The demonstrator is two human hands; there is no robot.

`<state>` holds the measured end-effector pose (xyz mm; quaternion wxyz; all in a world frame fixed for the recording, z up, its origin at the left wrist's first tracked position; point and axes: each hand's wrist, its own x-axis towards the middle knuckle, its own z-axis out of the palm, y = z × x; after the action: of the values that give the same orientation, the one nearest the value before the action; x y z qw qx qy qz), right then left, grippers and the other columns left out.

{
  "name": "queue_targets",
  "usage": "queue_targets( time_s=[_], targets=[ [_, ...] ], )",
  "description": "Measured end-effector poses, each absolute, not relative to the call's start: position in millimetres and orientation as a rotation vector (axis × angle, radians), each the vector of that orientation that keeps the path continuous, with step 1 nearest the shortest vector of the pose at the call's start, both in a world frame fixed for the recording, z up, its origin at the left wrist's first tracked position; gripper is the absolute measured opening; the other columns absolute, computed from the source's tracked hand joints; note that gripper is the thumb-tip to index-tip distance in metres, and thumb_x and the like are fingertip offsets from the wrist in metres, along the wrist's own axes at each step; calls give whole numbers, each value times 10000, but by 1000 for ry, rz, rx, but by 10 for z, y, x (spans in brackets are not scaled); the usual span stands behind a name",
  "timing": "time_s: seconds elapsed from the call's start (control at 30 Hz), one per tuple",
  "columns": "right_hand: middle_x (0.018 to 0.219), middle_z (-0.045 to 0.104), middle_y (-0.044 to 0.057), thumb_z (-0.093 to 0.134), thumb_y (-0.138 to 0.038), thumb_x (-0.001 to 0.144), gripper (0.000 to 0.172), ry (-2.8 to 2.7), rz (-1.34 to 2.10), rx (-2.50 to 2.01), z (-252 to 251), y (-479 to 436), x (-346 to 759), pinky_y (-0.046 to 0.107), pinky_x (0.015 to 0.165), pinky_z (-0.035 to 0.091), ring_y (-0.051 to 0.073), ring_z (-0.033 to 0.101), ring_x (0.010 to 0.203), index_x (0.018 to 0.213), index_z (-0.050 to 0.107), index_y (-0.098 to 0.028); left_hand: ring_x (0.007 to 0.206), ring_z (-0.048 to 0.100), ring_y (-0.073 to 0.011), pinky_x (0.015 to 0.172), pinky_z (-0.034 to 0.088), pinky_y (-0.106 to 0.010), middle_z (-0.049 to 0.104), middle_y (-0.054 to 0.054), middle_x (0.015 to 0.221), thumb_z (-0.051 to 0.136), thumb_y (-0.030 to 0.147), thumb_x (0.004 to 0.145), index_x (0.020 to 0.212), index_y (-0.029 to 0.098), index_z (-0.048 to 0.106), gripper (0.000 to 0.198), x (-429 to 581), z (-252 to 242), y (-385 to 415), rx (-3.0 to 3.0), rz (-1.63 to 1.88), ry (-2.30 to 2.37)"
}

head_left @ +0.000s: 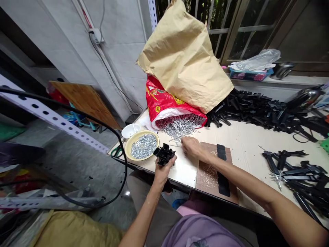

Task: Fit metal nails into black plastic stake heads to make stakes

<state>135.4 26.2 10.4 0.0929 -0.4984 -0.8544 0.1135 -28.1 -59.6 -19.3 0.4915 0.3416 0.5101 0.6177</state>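
Observation:
My left hand (164, 168) is closed around several black plastic parts (164, 153), held upright in a bunch near the table's front edge. My right hand (191, 146) lies low over the table with its fingers curled together, at the near edge of a heap of thin metal pins (180, 126). What its fingertips grip, if anything, is hidden. The pins spill from the mouth of a red bag (160, 97). Left of the pins stands a yellow bowl (128, 150) of small shiny metal pieces (145, 145).
A brown paper sack (185, 58) lies over the red bag. Beside the bowl are a white dish (131, 130) and green-handled scissors (117, 152). A brown board (205, 175) with black pads lies under my right forearm. Black parts pile up behind (257, 109) and at right (305, 178).

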Motion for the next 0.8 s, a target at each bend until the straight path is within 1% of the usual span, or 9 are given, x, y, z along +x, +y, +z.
queue_targets(
  time_s=[0.1,0.17,0.23,0.3,0.4,0.57,0.63,0.7,0.8],
  targets=[
    [891,588,73,321,-195,945,216,-2307,381,-1312,412,225,1580,301,708,434,158,536,775,982,528,-145,750,657,-198,745,503,-304,713,-60,799,803,226,547,811,142,694,297,-281,-154,-535,906,1495,1265],
    [903,578,56,383,-251,943,182,-2146,389,-1105,657,151,1696,301,728,445,152,539,807,957,544,-167,754,659,-207,760,498,-306,714,-61,784,807,212,531,772,145,694,274,-269,-121,-487,947,1489,1283],
    [914,566,50,423,-271,937,167,-2114,361,-970,860,65,1753,309,759,450,153,538,838,958,562,-181,759,657,-205,756,494,-297,715,-56,796,802,201,536,790,154,691,281,-245,-94,-438,1014,1472,1293],
    [909,550,50,418,-272,943,180,-2184,313,-923,982,1,1768,301,761,451,148,529,829,962,575,-186,761,653,-197,745,489,-281,717,-48,818,794,188,547,841,164,685,313,-222,-84,-394,1103,1446,1292],
    [880,520,51,378,-246,955,223,-2332,179,-939,1043,-23,1773,281,712,436,144,496,791,948,593,-184,745,647,-185,729,477,-258,714,-35,808,798,169,537,885,173,679,368,-211,-91,-351,1188,1421,1318],
    [872,499,59,305,-176,962,307,-2494,-31,-993,1131,-4,1778,281,678,394,157,453,804,939,611,-184,729,641,-185,717,470,-258,711,-40,799,796,197,553,890,167,678,358,-230,-97,-341,1255,1365,1333],
    [869,505,57,314,-181,961,304,-2559,-10,-969,1176,-5,1749,283,675,393,156,452,791,921,615,-180,736,642,-190,730,472,-267,712,-44,807,800,196,544,881,165,679,359,-220,-98,-342,1267,1347,1317],
    [872,522,49,344,-193,956,279,-2621,101,-888,1203,7,1715,278,679,406,148,466,779,924,621,-187,736,642,-194,738,477,-275,712,-40,803,809,183,520,868,166,680,371,-201,-101,-342,1267,1331,1308],
    [1022,553,57,444,-255,931,220,-2570,326,-706,1182,103,1701,284,761,439,148,515,882,1087,591,-207,704,637,-191,714,486,-278,706,-24,764,814,169,501,857,171,679,381,-179,-93,-366,1272,1313,1321]
  ],
)
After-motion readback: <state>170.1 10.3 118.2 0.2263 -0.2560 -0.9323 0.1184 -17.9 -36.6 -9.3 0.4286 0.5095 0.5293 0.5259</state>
